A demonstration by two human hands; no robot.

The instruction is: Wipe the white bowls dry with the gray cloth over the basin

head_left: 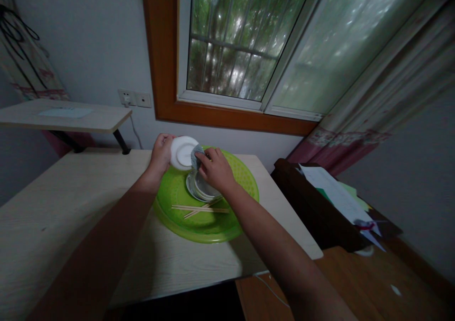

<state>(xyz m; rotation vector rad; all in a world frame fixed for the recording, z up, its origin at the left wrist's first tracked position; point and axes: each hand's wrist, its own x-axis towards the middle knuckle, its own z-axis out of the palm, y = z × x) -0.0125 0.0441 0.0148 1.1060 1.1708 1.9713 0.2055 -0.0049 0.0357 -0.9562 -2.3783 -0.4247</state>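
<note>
My left hand [162, 151] grips a white dish [182, 153] by its left edge, tilted so that its underside with the foot ring faces me. In my right hand [215, 168] is a small grey scouring pad [196, 157], pinched by the fingers and held against the dish's right edge. Below the hands lies a round, bright green plastic tray [170, 224]. On it sits a stack of bowls and a saucer [195, 188], partly hidden by my right hand. Several wooden chopsticks [201, 209] lie crossed in front of the stack.
The tray rests on a pale wooden table [135, 259]. A raised shelf [106, 119] on dark legs stands at the back left. Behind the table are a wall socket [135, 98] and a barred window [231, 41]. Right of the table, papers [334, 193] lie on dark furniture.
</note>
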